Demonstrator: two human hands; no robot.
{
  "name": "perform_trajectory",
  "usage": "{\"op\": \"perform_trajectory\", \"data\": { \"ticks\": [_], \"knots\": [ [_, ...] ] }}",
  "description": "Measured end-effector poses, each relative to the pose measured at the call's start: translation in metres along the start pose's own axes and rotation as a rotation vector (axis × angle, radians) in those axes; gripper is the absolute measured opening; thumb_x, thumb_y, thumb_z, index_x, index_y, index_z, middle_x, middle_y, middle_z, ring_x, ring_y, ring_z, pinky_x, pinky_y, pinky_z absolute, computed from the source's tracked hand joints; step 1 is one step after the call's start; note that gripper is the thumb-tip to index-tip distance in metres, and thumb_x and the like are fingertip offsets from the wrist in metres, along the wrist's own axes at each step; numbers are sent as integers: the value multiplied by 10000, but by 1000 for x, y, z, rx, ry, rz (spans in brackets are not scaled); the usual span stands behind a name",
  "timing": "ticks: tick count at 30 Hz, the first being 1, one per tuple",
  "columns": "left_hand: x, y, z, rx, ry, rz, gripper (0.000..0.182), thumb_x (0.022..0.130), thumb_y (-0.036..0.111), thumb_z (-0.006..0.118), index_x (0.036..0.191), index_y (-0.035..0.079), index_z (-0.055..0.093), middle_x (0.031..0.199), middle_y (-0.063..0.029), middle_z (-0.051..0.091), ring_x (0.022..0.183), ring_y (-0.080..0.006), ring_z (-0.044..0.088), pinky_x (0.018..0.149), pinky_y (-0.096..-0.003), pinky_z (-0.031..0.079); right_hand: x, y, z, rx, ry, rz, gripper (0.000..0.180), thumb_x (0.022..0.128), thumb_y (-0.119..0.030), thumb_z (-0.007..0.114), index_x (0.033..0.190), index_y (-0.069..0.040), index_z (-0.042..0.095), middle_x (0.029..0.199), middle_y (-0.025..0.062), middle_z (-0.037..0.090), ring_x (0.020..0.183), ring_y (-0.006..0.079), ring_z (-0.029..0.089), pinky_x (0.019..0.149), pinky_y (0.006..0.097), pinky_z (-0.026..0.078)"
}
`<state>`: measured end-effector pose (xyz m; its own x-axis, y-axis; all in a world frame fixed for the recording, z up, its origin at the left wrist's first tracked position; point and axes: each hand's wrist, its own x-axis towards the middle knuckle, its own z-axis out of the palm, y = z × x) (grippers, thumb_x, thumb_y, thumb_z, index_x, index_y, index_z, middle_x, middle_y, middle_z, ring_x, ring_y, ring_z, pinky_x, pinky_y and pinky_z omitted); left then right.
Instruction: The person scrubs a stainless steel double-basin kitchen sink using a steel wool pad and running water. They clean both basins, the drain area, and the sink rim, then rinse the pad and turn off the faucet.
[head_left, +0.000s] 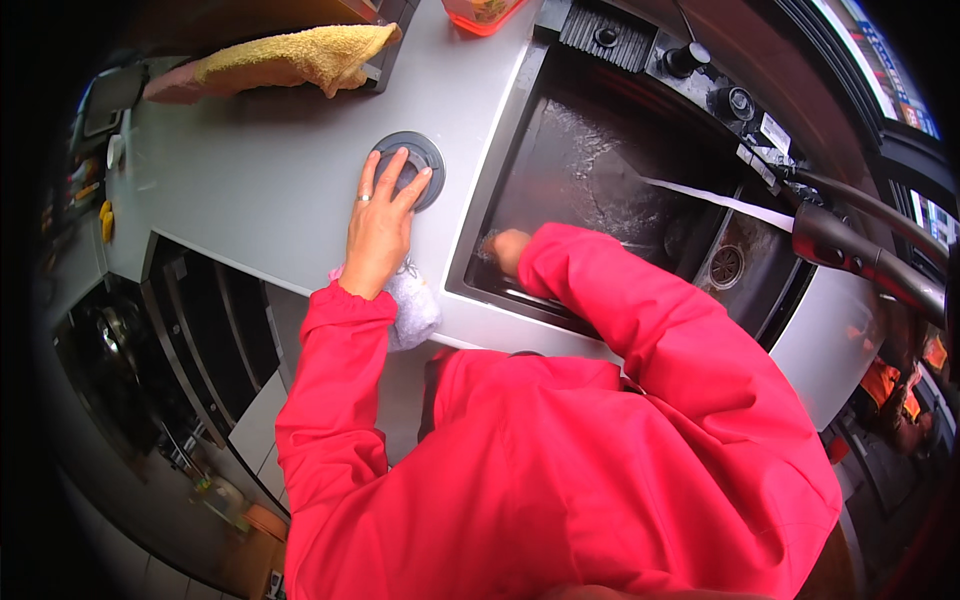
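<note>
My left hand (383, 210) rests palm down, fingers spread, on a round grey cover (430, 161) set in the pale countertop (255, 172). A lilac cloth (415, 311) hangs over the counter edge beside that wrist. Down in the near left corner of the dark sink (570, 187) is my right hand (508, 250); its fingers are blurred and partly hidden, so whether it holds something cannot be told. Water (720, 199) streams from a dark pull-out faucet head (825, 234) onto the sink floor, where it spreads as a rippling sheet.
A yellow towel (300, 56) lies at the back left. An orange-rimmed container (486, 15) stands behind the sink's left side. Knobs (686, 58) line the sink's far edge, and a drain strainer (727, 266) sits at its right. Dark built-in appliances (217, 322) are below the counter at left.
</note>
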<state>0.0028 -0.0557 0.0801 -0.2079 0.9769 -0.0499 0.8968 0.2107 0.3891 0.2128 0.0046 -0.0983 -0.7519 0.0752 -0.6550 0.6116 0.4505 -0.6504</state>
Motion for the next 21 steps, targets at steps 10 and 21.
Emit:
{"op": "perform_trajectory", "data": {
  "ticks": [10,21],
  "knots": [
    [4,0,-1,-45,-22,5,656,758,-127,650,1341,170,600,1523,-93,409,1421,-431,321,1120,-492,404,-49,-7,-16,208,199,-631,441,748,11,547,1148,-81,709,1126,194,688,1085,392,634,949,439,498],
    [0,-1,1,-35,25,40,624,757,-106,667,1311,177,627,1509,-101,425,1410,-440,336,1101,-483,423,-68,134,-57,1076,974,230,396,867,34,597,1262,0,606,1045,141,708,908,252,678,830,365,544]
  ]
}}
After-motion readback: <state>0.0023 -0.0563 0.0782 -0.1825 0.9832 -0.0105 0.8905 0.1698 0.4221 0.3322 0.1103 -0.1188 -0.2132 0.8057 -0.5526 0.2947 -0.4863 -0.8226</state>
